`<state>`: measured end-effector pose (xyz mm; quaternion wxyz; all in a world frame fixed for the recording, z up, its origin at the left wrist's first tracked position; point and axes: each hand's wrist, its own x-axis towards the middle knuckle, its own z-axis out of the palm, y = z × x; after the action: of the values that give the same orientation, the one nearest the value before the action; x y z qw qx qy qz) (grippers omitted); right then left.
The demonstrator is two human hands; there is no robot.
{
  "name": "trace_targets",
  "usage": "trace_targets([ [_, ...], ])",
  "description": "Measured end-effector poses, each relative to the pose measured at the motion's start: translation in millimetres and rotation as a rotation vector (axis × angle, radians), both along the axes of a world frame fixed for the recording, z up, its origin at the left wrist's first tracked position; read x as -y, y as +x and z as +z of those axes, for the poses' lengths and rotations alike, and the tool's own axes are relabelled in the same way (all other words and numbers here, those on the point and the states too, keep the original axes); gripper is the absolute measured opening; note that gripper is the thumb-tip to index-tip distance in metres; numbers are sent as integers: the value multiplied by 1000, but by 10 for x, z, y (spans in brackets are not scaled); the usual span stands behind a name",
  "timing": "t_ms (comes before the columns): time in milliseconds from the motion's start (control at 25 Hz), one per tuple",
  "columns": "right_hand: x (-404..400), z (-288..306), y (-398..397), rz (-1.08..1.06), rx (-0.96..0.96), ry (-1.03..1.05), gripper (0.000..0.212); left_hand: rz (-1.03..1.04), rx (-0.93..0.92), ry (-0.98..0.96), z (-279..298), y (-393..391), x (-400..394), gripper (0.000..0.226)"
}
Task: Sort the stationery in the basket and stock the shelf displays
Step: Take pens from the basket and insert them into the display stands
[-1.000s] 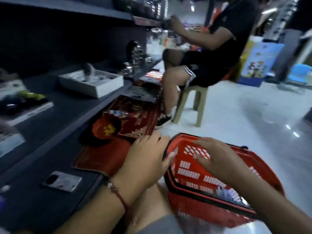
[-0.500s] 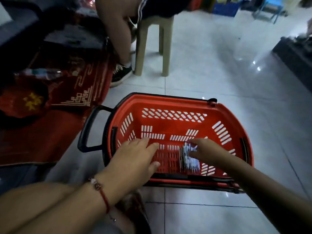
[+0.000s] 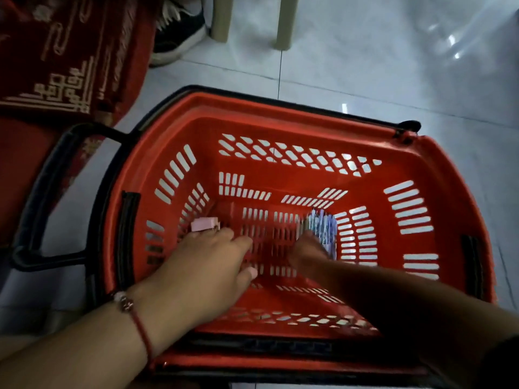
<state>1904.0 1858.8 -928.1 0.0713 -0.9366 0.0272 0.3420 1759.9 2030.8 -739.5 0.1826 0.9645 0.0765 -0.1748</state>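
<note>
A red slotted basket stood on the pale tiled floor, its black handle folded out to the left, and both of the person's hands reached down inside it. The left hand, with a red cord bracelet at the wrist, lay palm down over the basket bottom, fingers extended and relaxed, their tips touching a small pink block at the left end; no grasp was visible. The right hand, blurred and in shadow, rested against a bundle of blue-and-white pens lying at the right end of the bottom; whether its fingers closed around the bundle could not be told. Beyond the basket were a red patterned mat, a black sneaker and two beige stool legs.
</note>
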Motion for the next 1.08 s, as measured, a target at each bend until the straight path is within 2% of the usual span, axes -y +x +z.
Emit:
trace_targets([
  [80, -15, -84, 19, 4, 66, -41, 34, 6, 7, -34, -38, 45, 5, 51],
  [200, -16, -253, 20, 135, 133, -104, 33, 16, 6, -74, -94, 76, 5, 51],
  [360, -69, -370, -40, 178, 115, -76, 37, 29, -9, -95, -164, 75, -14, 52],
  [600, -47, -366, -77, 295, 144, -147, 62, 31, -6, -108, -174, 31, -20, 53],
  [800, -23, -391, -168, 296, 142, -137, 54, 19, -30, -97, -174, -26, -15, 55],
  [1080, -59, -342, -267, 359, 167, -92, 66, 0, -56, -109, -150, -45, 0, 52],
])
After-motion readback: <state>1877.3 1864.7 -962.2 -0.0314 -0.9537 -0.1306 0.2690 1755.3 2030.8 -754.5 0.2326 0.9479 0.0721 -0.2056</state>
